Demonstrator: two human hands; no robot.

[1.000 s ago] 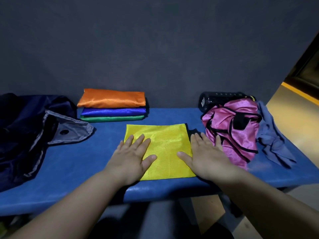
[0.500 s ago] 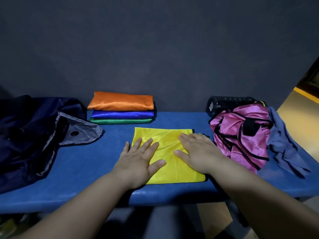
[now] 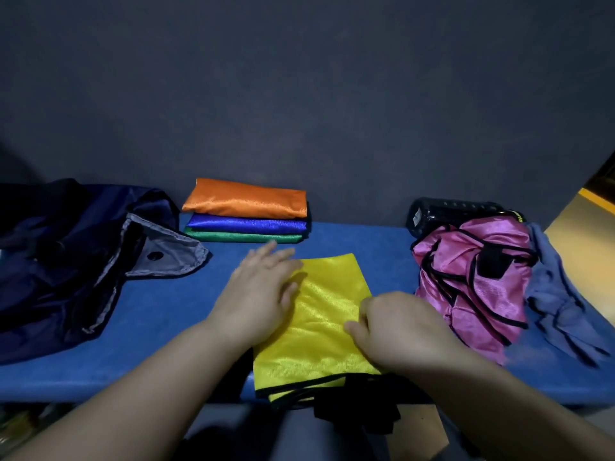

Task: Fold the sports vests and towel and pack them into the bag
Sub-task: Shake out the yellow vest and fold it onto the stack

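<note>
- On the bench (image 3: 173, 344), front-centre: yellow vest (image 3: 327, 294).
- Your left hand (image 3: 263, 294) lies flat on it; your right hand (image 3: 399, 327) is curled on it, grip unclear.
- Looks light, limp, slick: pinch corners.

Two bare forearms (image 3: 159, 371) — bare hands (image 3: 258, 296)

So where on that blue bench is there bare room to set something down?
Bare bench shows between the navy bag and the yellow vest, and at the back between the folded vest stack and the black cylinder. The right end is crowded with the pink vest and towel.
</note>
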